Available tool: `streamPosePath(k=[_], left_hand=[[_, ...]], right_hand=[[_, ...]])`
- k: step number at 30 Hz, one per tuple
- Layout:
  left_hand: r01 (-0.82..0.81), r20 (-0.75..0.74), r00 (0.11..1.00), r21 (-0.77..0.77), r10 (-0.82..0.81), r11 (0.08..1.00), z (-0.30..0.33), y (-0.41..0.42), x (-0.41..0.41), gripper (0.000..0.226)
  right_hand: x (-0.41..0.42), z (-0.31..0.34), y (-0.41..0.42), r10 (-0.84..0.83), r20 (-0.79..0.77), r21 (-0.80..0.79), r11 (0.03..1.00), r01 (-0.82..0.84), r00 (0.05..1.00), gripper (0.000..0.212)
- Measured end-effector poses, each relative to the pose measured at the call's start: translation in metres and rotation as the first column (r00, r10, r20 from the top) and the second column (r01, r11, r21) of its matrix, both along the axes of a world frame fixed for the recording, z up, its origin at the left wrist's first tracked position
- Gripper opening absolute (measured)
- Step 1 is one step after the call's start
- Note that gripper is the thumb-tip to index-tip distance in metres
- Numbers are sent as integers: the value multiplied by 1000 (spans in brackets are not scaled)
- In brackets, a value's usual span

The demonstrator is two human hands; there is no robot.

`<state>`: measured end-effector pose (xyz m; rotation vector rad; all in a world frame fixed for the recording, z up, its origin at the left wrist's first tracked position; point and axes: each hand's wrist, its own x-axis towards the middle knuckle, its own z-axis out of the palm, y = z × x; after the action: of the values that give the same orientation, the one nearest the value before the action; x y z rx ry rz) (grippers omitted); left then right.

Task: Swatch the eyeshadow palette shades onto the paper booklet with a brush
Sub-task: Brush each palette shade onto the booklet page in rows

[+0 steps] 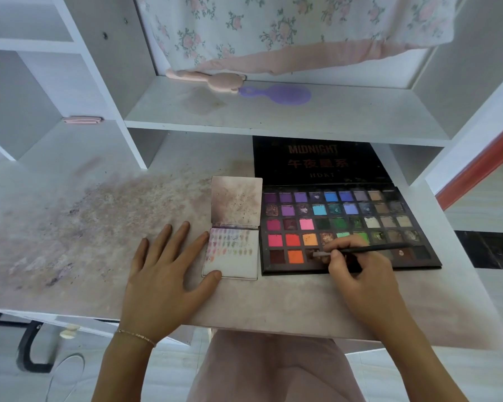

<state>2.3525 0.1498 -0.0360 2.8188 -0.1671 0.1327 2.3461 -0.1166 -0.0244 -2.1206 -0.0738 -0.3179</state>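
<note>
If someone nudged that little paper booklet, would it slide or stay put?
The booklet looks thin and light, so it would probably slide easily on the smooth desk. That may be why the left hand rests beside it, thumb on its corner. Its flipped-up cover would likely flop if lifted.

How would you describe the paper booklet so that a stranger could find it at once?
Start at the big black eyeshadow palette on the desk. The paper booklet lies against its left edge, cover flipped up, under the left hand's thumb. Only it carries rows of small pastel swatches.
</note>
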Motion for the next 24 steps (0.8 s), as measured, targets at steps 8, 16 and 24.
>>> streamPosePath(k=[8, 16, 24], left_hand=[[27, -9, 1000, -3, -27, 1000, -2, 2, 0, 69], [58, 4, 998, -20, -58, 998, -2, 5, 0, 65], [49, 34, 998, 4, -49, 999, 0, 3, -2, 61]], right_hand=[[-1, 5, 14, -40, 94, 95, 995, 31, 995, 19], [8, 7, 77, 153, 62, 175, 971, -162, 986, 20], [11, 3, 97, 226, -27, 125, 967, -221, 974, 14]])
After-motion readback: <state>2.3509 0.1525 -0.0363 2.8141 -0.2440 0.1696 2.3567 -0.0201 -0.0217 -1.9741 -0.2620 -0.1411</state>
